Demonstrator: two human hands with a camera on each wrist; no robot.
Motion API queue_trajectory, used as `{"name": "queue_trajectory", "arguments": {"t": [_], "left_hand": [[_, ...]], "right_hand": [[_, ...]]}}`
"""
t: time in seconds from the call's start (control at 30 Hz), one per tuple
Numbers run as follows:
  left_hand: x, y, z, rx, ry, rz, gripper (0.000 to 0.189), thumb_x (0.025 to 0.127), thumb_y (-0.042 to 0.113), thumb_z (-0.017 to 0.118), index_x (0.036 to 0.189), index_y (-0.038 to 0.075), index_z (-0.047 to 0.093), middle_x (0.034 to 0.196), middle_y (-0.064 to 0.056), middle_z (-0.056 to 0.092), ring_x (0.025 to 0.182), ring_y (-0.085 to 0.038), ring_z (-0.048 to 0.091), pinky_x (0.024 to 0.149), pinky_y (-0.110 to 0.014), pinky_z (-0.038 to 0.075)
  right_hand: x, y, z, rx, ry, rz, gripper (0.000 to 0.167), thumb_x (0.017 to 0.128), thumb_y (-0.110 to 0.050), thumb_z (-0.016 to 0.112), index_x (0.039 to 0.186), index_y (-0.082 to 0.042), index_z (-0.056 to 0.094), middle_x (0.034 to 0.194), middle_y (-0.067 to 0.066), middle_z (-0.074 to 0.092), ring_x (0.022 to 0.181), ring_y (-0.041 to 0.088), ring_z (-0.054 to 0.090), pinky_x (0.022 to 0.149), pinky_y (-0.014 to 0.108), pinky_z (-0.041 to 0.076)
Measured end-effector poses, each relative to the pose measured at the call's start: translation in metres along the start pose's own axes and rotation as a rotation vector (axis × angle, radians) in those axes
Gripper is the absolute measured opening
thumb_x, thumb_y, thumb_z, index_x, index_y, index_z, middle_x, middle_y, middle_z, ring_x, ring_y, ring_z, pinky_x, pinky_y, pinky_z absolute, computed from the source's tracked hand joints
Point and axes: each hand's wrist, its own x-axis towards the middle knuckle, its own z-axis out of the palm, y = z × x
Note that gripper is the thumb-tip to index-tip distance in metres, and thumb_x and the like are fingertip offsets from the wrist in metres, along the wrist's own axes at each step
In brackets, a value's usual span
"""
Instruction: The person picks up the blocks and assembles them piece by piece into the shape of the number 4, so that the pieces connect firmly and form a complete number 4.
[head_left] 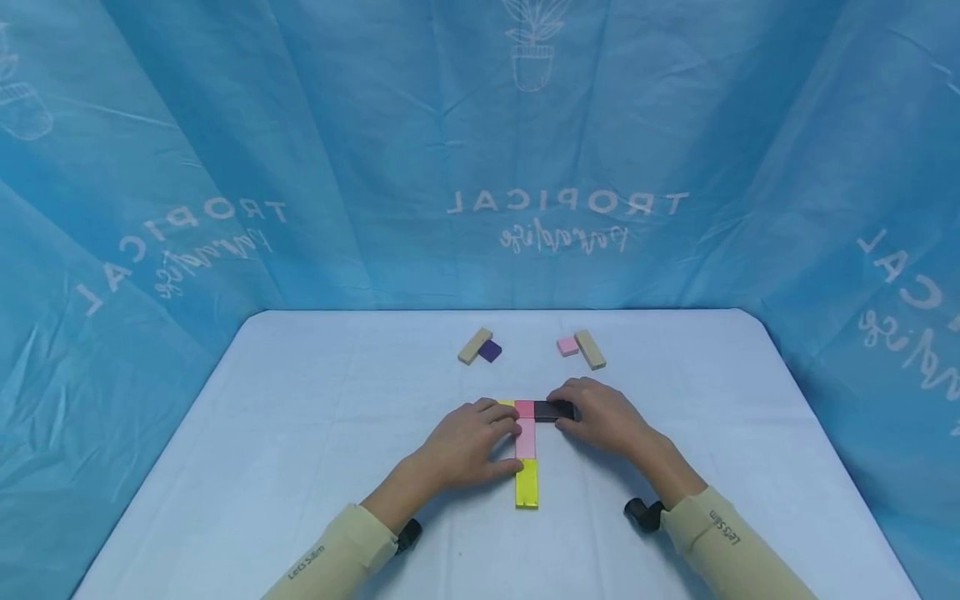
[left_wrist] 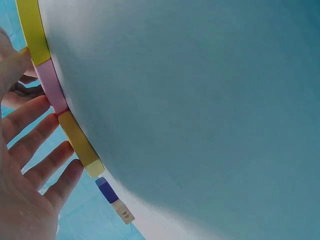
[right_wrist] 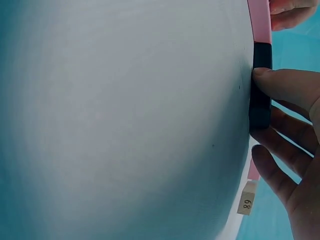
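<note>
Flat blocks lie in a T on the white table. Its stem is a yellow block (head_left: pixel 527 485) nearest me and a light pink block (head_left: pixel 527 439); a darker pink block (head_left: pixel 525 408) sits at the top. To the right lies a black block (head_left: pixel 550 411); to the left, a second yellow block (left_wrist: pixel 80 142), mostly hidden in the head view. My left hand (head_left: pixel 468 442) rests along the left side, fairly straight fingertips touching the blocks, thumb at the stem's yellow block. My right hand (head_left: pixel 600 414) pinches the black block, thumb on the near side, fingers beyond.
Farther back, a wooden block (head_left: pixel 476 346) leans against a purple block (head_left: pixel 490 351) on the left. On the right, a small pink block (head_left: pixel 567 346) lies next to another wooden block (head_left: pixel 590 349). A blue curtain (head_left: pixel 480 150) surrounds the table (head_left: pixel 262 417).
</note>
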Motion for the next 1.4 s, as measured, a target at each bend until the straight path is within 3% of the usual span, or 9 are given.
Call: {"name": "queue_trajectory", "arguments": {"t": [0.67, 1.13, 1.27, 1.4], "left_hand": [[0.001, 0.0012, 0.0005, -0.003, -0.005, -0.006, 0.054, 0.086, 0.062, 0.058, 0.125, 0.025, 0.062, 0.132, 0.006, 0.054, 0.125, -0.016, 0.044, 0.1, -0.037, 0.041], [0.0003, 0.0014, 0.0003, 0.007, -0.015, -0.017, 0.054, 0.086, 0.062, 0.058, 0.125, 0.025, 0.062, 0.133, 0.006, 0.053, 0.125, -0.016, 0.044, 0.101, -0.037, 0.041], [0.0005, 0.0014, 0.0001, 0.007, -0.014, -0.012, 0.054, 0.086, 0.061, 0.058, 0.126, 0.025, 0.062, 0.133, 0.006, 0.053, 0.125, -0.016, 0.044, 0.1, -0.037, 0.041], [0.0011, 0.0011, -0.0005, 0.002, -0.008, -0.002, 0.054, 0.086, 0.061, 0.058, 0.125, 0.024, 0.062, 0.132, 0.005, 0.054, 0.124, -0.016, 0.044, 0.1, -0.037, 0.042]], "right_hand": [[-0.0007, -0.002, 0.0008, -0.068, 0.0, -0.027, 0.039, 0.081, -0.03, 0.078, 0.117, -0.023, 0.068, 0.109, -0.007, 0.063, 0.102, 0.011, 0.056, 0.091, 0.035, 0.048], [-0.0005, -0.0031, 0.0004, -0.057, -0.017, -0.005, 0.045, 0.081, -0.034, 0.078, 0.122, -0.024, 0.065, 0.113, -0.005, 0.063, 0.106, 0.014, 0.055, 0.092, 0.038, 0.048], [-0.0016, -0.0021, -0.0021, -0.046, -0.019, 0.013, 0.051, 0.081, -0.043, 0.075, 0.127, -0.025, 0.062, 0.12, -0.002, 0.061, 0.111, 0.017, 0.054, 0.093, 0.043, 0.047], [-0.0017, 0.0008, -0.0079, -0.026, 0.002, 0.016, 0.043, 0.088, -0.041, 0.068, 0.126, -0.023, 0.062, 0.123, -0.001, 0.06, 0.116, 0.019, 0.053, 0.095, 0.046, 0.046]]}}
